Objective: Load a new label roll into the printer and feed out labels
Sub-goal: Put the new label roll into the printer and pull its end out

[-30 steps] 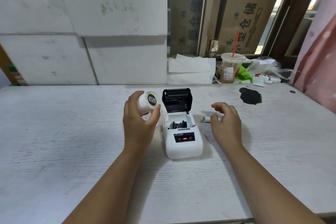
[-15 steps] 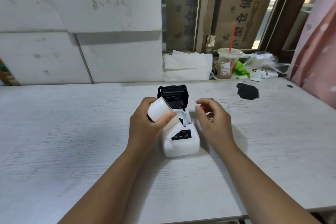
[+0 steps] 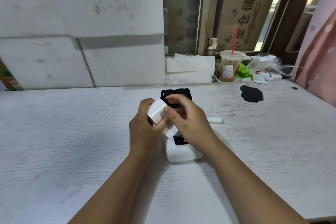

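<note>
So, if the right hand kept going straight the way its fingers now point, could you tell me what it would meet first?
The right hand points up-left at the label roll held by the left hand. Its fingertips already seem to touch the roll, so that comes first; depth is uncertain.

surface: white table (image 3: pixel 72 142) | on it: white printer (image 3: pixel 181 152), small white tube (image 3: pixel 215 120), dark stain (image 3: pixel 251 93)

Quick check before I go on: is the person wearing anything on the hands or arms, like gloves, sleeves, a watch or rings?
Nothing visible. The left hand and right hand are bare, with no gloves, and both forearms are uncovered to the frame's bottom edge. No sleeve, watch, bracelet or ring shows.
</note>
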`<state>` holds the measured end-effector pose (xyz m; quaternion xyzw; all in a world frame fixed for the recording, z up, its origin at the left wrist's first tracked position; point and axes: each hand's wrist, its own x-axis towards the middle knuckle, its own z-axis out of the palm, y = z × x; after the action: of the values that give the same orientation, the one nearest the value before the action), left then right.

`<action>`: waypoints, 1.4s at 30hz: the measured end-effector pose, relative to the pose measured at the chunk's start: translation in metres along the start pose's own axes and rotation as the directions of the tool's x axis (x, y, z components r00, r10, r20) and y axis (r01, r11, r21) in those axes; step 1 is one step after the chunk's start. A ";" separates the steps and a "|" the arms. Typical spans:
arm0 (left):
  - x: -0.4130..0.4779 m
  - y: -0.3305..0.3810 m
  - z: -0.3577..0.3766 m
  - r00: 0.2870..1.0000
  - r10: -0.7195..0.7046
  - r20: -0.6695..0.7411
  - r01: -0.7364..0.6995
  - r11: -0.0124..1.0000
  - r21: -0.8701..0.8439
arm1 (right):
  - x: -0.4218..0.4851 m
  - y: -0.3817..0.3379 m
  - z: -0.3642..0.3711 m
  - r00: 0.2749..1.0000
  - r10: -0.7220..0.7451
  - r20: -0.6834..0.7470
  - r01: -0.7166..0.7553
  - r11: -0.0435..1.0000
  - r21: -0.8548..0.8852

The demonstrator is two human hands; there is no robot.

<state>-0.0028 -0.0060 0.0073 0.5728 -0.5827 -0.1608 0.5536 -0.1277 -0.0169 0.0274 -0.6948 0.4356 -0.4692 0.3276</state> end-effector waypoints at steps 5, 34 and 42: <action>0.002 0.001 0.004 0.998 0.069 -0.003 -0.069 0.998 0.010 | -0.003 0.002 -0.008 0.998 0.050 -0.029 -0.045 0.988 0.147; 0.000 -0.008 0.015 0.935 0.343 0.087 -0.346 0.938 0.029 | 0.002 0.009 -0.009 0.986 0.102 -0.135 -0.038 0.912 0.409; 0.001 -0.008 0.015 0.894 0.447 0.034 -0.447 0.882 0.152 | 0.004 0.011 -0.007 0.981 0.110 -0.160 -0.033 0.906 0.422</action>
<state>-0.0109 -0.0158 -0.0034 0.4648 -0.7091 0.0175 0.5300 -0.1367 -0.0256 0.0213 -0.5471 0.3785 -0.5998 0.4447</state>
